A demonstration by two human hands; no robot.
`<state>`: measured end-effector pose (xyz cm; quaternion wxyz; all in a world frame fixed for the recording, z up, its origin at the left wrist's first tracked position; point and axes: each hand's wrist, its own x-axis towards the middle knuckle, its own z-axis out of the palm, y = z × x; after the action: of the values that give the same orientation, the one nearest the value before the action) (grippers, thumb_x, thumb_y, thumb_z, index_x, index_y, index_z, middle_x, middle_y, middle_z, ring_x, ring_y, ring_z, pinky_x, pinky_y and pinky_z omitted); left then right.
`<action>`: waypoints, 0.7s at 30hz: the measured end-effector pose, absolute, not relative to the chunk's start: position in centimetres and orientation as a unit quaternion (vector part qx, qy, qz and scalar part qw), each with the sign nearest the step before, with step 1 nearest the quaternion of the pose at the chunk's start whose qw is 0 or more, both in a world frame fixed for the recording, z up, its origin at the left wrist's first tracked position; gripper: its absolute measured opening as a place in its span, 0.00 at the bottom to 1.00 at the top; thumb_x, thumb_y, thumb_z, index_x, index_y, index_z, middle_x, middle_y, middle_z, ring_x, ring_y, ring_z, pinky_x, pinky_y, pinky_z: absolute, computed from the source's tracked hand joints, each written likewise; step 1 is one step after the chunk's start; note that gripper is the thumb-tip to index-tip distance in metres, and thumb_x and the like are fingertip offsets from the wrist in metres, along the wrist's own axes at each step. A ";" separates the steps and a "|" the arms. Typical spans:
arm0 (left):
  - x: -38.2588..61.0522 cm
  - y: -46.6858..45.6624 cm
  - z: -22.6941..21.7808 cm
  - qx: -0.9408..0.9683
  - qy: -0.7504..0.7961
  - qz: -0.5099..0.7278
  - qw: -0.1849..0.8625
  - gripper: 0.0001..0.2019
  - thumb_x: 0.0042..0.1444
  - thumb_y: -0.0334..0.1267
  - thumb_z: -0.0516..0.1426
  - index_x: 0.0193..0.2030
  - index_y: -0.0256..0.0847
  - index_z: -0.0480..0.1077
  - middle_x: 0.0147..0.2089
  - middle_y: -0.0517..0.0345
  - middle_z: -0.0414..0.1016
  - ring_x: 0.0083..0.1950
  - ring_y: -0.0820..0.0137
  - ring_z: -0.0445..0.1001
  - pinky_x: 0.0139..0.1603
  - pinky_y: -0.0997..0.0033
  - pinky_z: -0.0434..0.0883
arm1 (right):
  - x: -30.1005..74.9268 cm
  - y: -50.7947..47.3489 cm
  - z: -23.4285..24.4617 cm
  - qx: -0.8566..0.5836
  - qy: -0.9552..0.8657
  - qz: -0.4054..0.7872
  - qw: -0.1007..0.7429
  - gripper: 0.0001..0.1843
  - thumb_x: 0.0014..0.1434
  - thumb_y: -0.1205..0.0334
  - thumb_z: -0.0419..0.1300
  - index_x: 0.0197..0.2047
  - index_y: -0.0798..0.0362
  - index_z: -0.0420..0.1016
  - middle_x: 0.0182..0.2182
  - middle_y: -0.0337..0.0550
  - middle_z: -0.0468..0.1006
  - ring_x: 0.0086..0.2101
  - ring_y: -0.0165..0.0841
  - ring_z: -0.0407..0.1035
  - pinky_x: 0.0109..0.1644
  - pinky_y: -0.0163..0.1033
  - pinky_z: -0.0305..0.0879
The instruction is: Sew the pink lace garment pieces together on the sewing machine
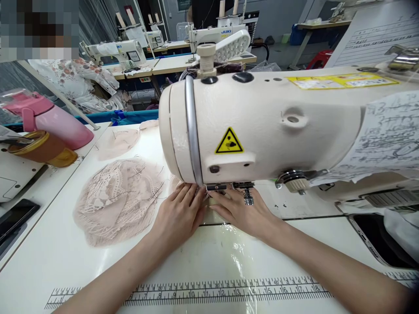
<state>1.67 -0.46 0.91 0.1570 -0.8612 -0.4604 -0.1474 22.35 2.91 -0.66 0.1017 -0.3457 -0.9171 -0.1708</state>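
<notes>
A cream sewing machine [262, 109] reaches over the white table, its needle area hidden beneath the head. My left hand [179, 208] lies palm down just left of the needle area, fingers stretched forward over a piece of pale pink fabric [173, 182]. My right hand [245, 213] rests flat on the other side, fingers stretched toward the left hand and partly covered by the machine. What lies right under the fingertips is mostly hidden. Left of my hands is a pile of pale pink lace pieces [121, 203] with loose dark threads.
Another pink piece [118, 141] lies farther back. A pink bottle [62, 122], an amber cup [49, 148] and a dark phone [16, 222] stand or lie at left. A second phone [381, 240] is at right. A printed ruler [206, 294] crosses the front. A person in a floral top [78, 83] sits beyond.
</notes>
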 end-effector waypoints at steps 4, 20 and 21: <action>1.7 -0.2 1.0 -0.857 -0.468 -0.151 0.155 0.15 0.65 0.38 0.50 0.52 0.33 0.72 0.48 0.45 0.78 0.49 0.59 0.77 0.52 0.56 0.71 | 22.3 2.9 -1.1 -0.358 -0.910 -0.176 0.110 0.25 0.68 0.48 0.45 0.64 0.45 0.63 0.49 0.46 0.78 0.41 0.43 0.74 0.33 0.48 0.72; 1.0 1.8 1.8 -0.822 -0.546 -0.154 0.038 0.13 0.65 0.40 0.48 0.40 0.38 0.72 0.37 0.50 0.74 0.45 0.58 0.73 0.51 0.51 0.69 | 22.7 4.7 -1.2 -0.420 -0.879 0.044 0.220 0.24 0.67 0.48 0.45 0.56 0.50 0.70 0.33 0.51 0.79 0.35 0.45 0.72 0.39 0.51 0.67; 0.9 2.5 2.2 -0.816 -0.554 -0.160 0.043 0.13 0.65 0.40 0.48 0.38 0.39 0.72 0.36 0.50 0.74 0.44 0.58 0.73 0.49 0.52 0.71 | 22.7 4.8 -1.6 -0.428 -0.871 0.056 0.236 0.24 0.67 0.47 0.45 0.55 0.50 0.71 0.33 0.51 0.78 0.34 0.45 0.72 0.37 0.50 0.67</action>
<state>0.88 2.53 2.16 0.0425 -0.8159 -0.5540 -0.1598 22.72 4.76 -1.61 0.2362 -0.4280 -0.8705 0.0565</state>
